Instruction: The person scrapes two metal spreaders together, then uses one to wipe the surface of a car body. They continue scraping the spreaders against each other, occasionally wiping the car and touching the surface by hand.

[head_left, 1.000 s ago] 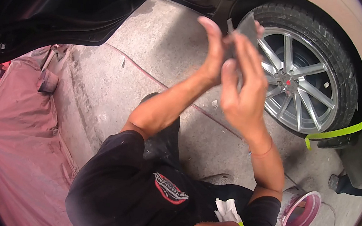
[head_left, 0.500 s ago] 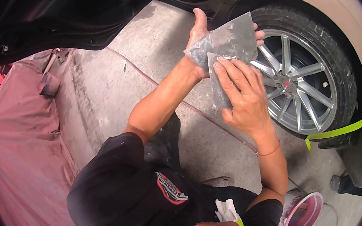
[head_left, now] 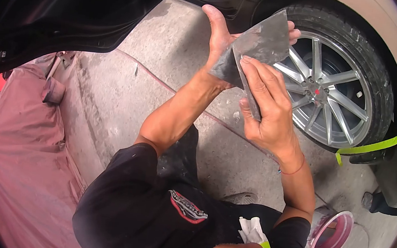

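My left hand is palm up, with the thumb stretched out and the fingertips showing past the far edge of a flat grey putty spreader. That spreader lies across the palm, its surface smeared with pale residue. My right hand grips a second grey putty spreader, fingers on its near face and thumb at its lower end. This second spreader is tilted nearly edge-on, and its edge meets the face of the first. Whether any putty lies between the two is hard to make out.
A car wheel stands right of my hands, with yellow-green tape beside its tyre. An open black car door is at upper left. A hose crosses the concrete floor. Pinkish sheeting lies left; a pink-rimmed bucket lower right.
The right-hand spreader has turned from nearly flat to steeply tilted against the other one. Both hands have shifted slightly, the left spreader moving a little up and right.
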Demonstrator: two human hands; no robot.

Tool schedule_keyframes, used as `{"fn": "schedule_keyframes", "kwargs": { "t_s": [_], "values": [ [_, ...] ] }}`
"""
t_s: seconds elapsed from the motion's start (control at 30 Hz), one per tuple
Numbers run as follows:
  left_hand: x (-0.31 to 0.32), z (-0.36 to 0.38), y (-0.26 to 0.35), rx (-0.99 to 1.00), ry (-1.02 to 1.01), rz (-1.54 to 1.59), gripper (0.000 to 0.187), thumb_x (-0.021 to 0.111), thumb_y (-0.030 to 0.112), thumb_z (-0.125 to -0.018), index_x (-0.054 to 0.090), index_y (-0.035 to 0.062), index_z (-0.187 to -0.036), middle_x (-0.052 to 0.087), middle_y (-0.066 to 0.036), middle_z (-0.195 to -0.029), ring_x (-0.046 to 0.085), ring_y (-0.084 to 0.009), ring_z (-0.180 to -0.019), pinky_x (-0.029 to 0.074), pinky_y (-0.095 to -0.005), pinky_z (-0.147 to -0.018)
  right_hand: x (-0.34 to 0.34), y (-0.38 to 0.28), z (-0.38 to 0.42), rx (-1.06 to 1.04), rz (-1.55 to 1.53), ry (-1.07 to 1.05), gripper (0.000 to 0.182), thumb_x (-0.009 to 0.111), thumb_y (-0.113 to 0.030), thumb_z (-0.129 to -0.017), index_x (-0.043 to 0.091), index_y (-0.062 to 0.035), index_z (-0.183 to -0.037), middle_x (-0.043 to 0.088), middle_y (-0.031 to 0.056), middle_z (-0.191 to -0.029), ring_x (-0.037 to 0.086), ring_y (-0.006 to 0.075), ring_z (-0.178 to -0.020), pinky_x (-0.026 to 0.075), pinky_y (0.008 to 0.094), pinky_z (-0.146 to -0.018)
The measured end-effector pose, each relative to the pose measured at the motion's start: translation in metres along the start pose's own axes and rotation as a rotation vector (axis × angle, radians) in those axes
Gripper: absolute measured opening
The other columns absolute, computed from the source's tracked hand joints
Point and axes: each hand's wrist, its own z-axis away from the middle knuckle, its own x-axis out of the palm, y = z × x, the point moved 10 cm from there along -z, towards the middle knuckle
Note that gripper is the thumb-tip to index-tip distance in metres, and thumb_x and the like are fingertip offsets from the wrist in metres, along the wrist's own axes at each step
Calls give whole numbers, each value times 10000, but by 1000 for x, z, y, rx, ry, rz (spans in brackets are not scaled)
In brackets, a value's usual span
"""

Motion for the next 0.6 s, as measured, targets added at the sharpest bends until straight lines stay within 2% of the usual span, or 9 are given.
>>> {"fn": "schedule_keyframes", "kwargs": {
  "t_s": [0.17,0.3,0.47,0.53,0.6],
  "values": [
    [0,3,-2,11,27,-14,1351,136,973,-643,220,-90,-1472,302,-267,-1505,282,-384,-1417,229,-443,-1187,-2,-3,-3,23,-30,30,590,691,-29,-703,564,-3,-1279,577,153,-1260,558,348,-1116,460,418,-948],
    [-1,4,-8,3,59,-51,1347,91,972,-646,257,-85,-1463,350,-256,-1484,319,-362,-1404,243,-421,-1183,-5,-2,-5,64,-100,49,527,676,-50,-766,560,14,-1276,578,175,-1254,556,366,-1115,452,423,-960],
    [-6,3,-9,55,79,-141,1313,96,960,-667,289,-69,-1459,384,-238,-1468,353,-335,-1388,254,-413,-1178,-3,-3,-5,117,-122,95,492,659,-61,-806,553,30,-1279,576,192,-1257,557,375,-1119,450,423,-963],
    [-8,3,-13,66,96,-135,1298,96,955,-677,307,-63,-1454,405,-234,-1454,369,-328,-1379,260,-408,-1175,-5,-3,-5,150,-115,134,445,633,-121,-875,550,44,-1279,578,207,-1255,562,381,-1119,449,420,-962],
    [-8,5,-8,144,163,-410,1287,12,952,-659,421,-8,-1414,514,-159,-1368,435,-267,-1320,323,-389,-1127,-9,4,-9,193,-147,170,431,608,-163,-909,549,54,-1276,581,216,-1250,568,386,-1114,451,419,-959]
  ]
}}
